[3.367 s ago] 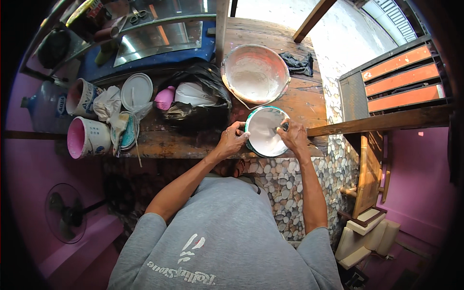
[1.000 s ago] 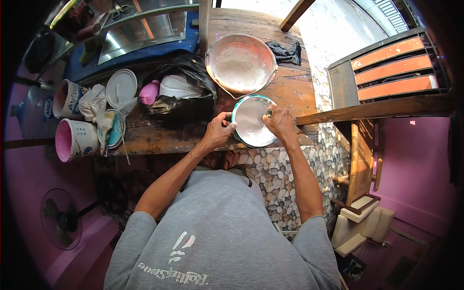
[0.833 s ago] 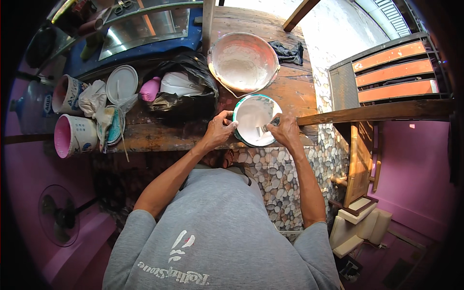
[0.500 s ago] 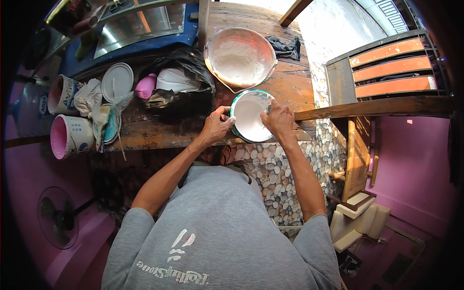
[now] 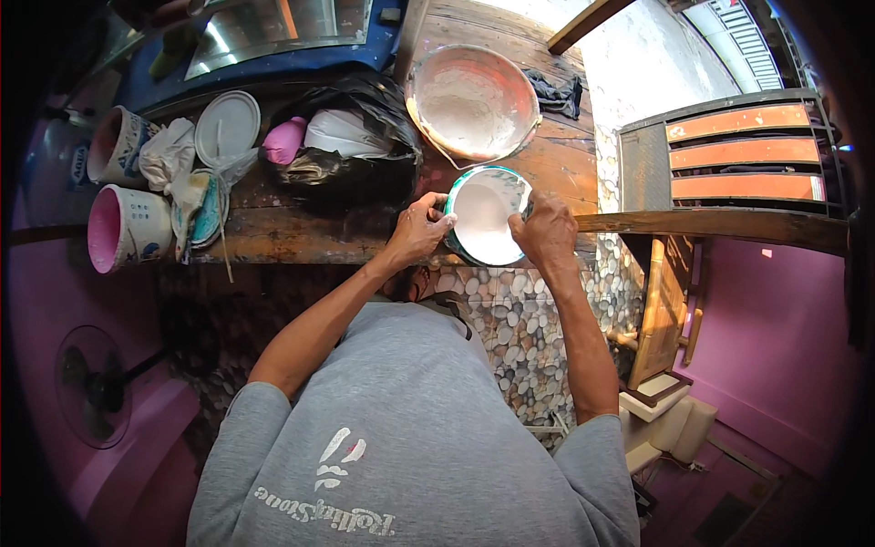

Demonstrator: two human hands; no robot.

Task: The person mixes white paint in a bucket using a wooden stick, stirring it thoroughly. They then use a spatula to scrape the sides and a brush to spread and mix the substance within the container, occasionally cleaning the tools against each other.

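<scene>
A small round bucket (image 5: 487,219) with a teal rim stands near the front edge of the wooden table, a whitish, paint-like substance inside it. At its left side, my left hand (image 5: 423,230) grips the rim with bent fingers and thumb. My right hand (image 5: 547,230) is closed at the opposite rim, its thumb reaching over the inside edge; its other fingers are partly hidden. Just beyond sits a larger reddish bucket (image 5: 472,105), coated inside with pale residue, its wire handle hanging toward the small one.
Left of my hands lie a black plastic bag (image 5: 365,109) with a white packet and a pink bundle (image 5: 285,141). Farther left are a white lid (image 5: 227,128), crumpled plastic and a tipped pink-lined pail (image 5: 132,230). A dark cloth (image 5: 554,93) lies behind; a wooden rail (image 5: 711,224) runs rightward.
The view has shifted a little, so the table and its things appear farther right. Both hands stay at the small bucket's rim, and the right hand has turned slightly.
</scene>
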